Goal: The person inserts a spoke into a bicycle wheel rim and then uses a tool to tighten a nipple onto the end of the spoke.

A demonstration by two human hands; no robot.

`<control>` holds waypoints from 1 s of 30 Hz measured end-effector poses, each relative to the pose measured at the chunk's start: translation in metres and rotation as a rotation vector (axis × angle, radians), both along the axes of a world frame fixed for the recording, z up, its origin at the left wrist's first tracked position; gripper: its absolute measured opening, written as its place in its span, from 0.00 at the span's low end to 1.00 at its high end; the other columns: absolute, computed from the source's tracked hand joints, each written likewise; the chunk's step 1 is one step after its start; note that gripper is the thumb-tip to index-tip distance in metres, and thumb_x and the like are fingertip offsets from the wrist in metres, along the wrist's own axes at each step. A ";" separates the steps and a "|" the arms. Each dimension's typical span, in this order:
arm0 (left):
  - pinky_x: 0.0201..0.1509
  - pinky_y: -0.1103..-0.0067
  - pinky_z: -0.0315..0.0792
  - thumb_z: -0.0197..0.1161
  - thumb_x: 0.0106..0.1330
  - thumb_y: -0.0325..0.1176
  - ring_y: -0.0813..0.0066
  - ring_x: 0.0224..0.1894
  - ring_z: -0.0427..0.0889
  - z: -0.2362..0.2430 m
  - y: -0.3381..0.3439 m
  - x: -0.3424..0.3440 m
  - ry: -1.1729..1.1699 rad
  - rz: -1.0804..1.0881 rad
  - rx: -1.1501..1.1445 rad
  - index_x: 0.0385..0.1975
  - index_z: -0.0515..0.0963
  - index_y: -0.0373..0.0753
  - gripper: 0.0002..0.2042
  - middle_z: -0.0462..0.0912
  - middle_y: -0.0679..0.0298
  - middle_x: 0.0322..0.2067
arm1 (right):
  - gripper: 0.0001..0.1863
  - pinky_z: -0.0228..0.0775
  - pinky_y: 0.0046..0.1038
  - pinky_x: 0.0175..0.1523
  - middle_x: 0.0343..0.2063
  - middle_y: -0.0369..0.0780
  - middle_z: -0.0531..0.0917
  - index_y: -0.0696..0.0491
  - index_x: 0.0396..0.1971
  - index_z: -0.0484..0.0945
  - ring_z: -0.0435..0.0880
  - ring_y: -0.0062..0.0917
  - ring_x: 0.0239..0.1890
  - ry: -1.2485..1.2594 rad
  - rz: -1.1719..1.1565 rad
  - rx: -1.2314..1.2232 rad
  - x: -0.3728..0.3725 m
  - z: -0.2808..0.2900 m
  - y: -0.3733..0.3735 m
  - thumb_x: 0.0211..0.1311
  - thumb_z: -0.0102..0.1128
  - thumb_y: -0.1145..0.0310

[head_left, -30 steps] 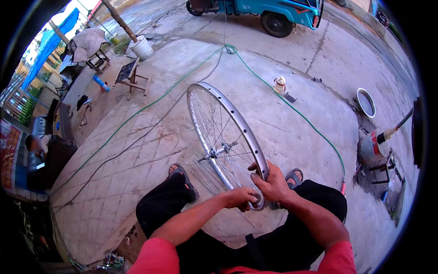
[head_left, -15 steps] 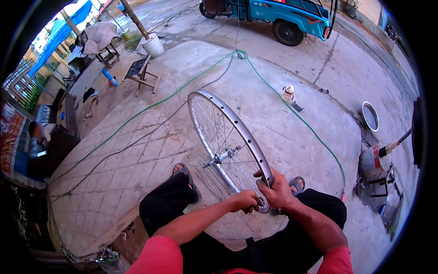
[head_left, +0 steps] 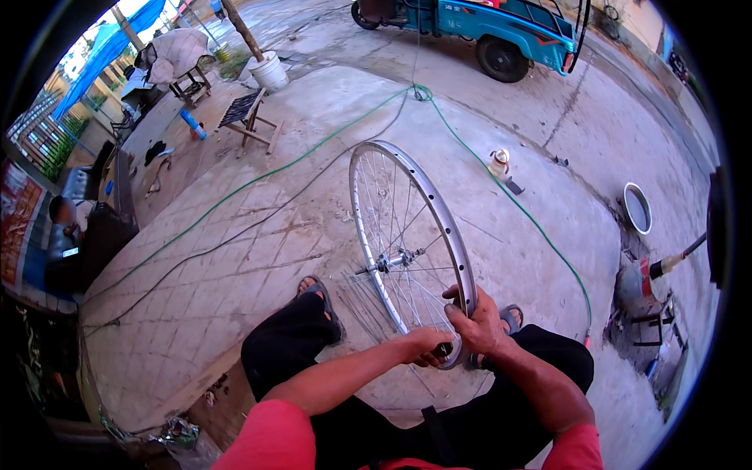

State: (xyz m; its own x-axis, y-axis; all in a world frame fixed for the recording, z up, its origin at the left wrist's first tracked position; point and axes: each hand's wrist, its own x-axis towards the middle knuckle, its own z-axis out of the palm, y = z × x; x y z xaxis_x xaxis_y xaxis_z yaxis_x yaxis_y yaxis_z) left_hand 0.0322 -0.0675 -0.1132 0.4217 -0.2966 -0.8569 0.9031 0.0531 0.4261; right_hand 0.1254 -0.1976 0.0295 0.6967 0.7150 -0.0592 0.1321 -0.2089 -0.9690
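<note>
A bare bicycle wheel (head_left: 450,227), a silvery rim with spokes and a hub (head_left: 394,260), stands tilted between my knees, with no tyre on it. My right hand (head_left: 479,323) grips the rim at its near right side, thumb and fingers around it. Close beside it, my left hand (head_left: 427,345) is closed at the rim's lower end. A small dark piece shows at its fingertips, too hidden to name. Several loose spokes (head_left: 366,307) lie on the ground by my left foot.
A green hose (head_left: 540,227) and a dark cable (head_left: 258,223) cross the concrete. Around stand a folding stool (head_left: 249,121), a white bucket (head_left: 270,72), a bottle (head_left: 499,162), a basin (head_left: 637,210) and a blue cargo tricycle (head_left: 501,35). Another person (head_left: 66,223) sits at far left.
The wheel has swung a little to the right and stands more upright in view. Both hands stay near the same part of the rim. The view has shifted slightly.
</note>
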 end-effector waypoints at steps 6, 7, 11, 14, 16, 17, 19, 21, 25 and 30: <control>0.17 0.75 0.62 0.59 0.67 0.53 0.70 0.17 0.75 0.002 0.002 0.005 -0.009 -0.080 0.064 0.38 0.81 0.35 0.22 0.82 0.57 0.23 | 0.15 0.69 0.26 0.34 0.25 0.34 0.76 0.60 0.49 0.76 0.75 0.18 0.26 0.052 0.004 0.032 -0.001 -0.008 0.001 0.65 0.63 0.71; 0.17 0.75 0.61 0.60 0.66 0.52 0.70 0.16 0.74 0.004 0.001 0.004 -0.022 -0.087 0.125 0.37 0.81 0.35 0.22 0.81 0.57 0.23 | 0.16 0.68 0.24 0.33 0.25 0.32 0.76 0.60 0.50 0.76 0.74 0.15 0.25 0.057 -0.003 0.014 -0.001 -0.009 0.001 0.65 0.63 0.72; 0.17 0.76 0.61 0.59 0.64 0.46 0.71 0.15 0.72 0.005 0.005 0.005 -0.017 -0.107 0.152 0.36 0.81 0.37 0.16 0.81 0.60 0.24 | 0.16 0.69 0.22 0.31 0.24 0.32 0.76 0.59 0.52 0.75 0.75 0.15 0.24 0.129 -0.044 0.043 -0.002 -0.012 0.002 0.67 0.62 0.73; 0.20 0.77 0.65 0.60 0.65 0.39 0.73 0.19 0.74 0.000 0.009 0.003 -0.057 -0.052 0.030 0.37 0.82 0.37 0.11 0.81 0.61 0.25 | 0.15 0.69 0.23 0.31 0.24 0.32 0.76 0.59 0.51 0.76 0.75 0.15 0.24 0.139 -0.069 0.034 0.001 -0.011 0.001 0.67 0.62 0.72; 0.24 0.77 0.69 0.59 0.65 0.34 0.75 0.21 0.76 -0.003 0.015 -0.001 -0.156 -0.046 -0.153 0.40 0.82 0.37 0.10 0.81 0.62 0.26 | 0.14 0.70 0.25 0.35 0.25 0.33 0.77 0.60 0.48 0.78 0.75 0.16 0.27 0.164 -0.083 0.008 0.003 -0.011 0.000 0.66 0.62 0.71; 0.26 0.77 0.71 0.59 0.65 0.31 0.75 0.22 0.77 -0.004 0.017 -0.003 -0.196 -0.053 -0.209 0.41 0.82 0.37 0.09 0.81 0.63 0.27 | 0.14 0.70 0.25 0.35 0.25 0.33 0.77 0.60 0.48 0.78 0.75 0.16 0.27 0.158 -0.078 0.014 0.004 -0.011 0.000 0.66 0.62 0.71; 0.29 0.78 0.73 0.58 0.65 0.28 0.76 0.24 0.79 -0.004 0.016 -0.009 -0.215 0.035 -0.211 0.44 0.81 0.37 0.11 0.81 0.64 0.29 | 0.14 0.70 0.25 0.35 0.25 0.33 0.77 0.60 0.48 0.78 0.75 0.16 0.27 0.126 -0.088 0.005 0.005 -0.011 -0.001 0.66 0.62 0.71; 0.30 0.78 0.74 0.58 0.65 0.28 0.76 0.25 0.80 0.000 0.015 -0.013 -0.223 0.080 -0.186 0.47 0.81 0.37 0.12 0.82 0.65 0.30 | 0.14 0.71 0.25 0.35 0.25 0.33 0.77 0.60 0.48 0.78 0.75 0.16 0.27 0.127 -0.081 0.017 0.006 -0.013 0.000 0.65 0.62 0.71; 0.30 0.76 0.75 0.63 0.67 0.33 0.75 0.27 0.81 0.004 0.014 -0.016 -0.229 0.053 -0.061 0.50 0.81 0.37 0.14 0.82 0.65 0.32 | 0.14 0.71 0.27 0.37 0.26 0.35 0.78 0.60 0.48 0.78 0.75 0.18 0.27 0.131 -0.088 -0.030 0.006 -0.015 0.001 0.65 0.62 0.71; 0.30 0.76 0.76 0.71 0.65 0.44 0.76 0.29 0.81 -0.005 0.023 -0.019 -0.357 -0.027 0.075 0.49 0.82 0.37 0.19 0.83 0.65 0.32 | 0.17 0.74 0.32 0.44 0.32 0.40 0.80 0.59 0.48 0.79 0.79 0.25 0.35 0.034 -0.069 -0.019 0.008 -0.012 0.001 0.61 0.63 0.68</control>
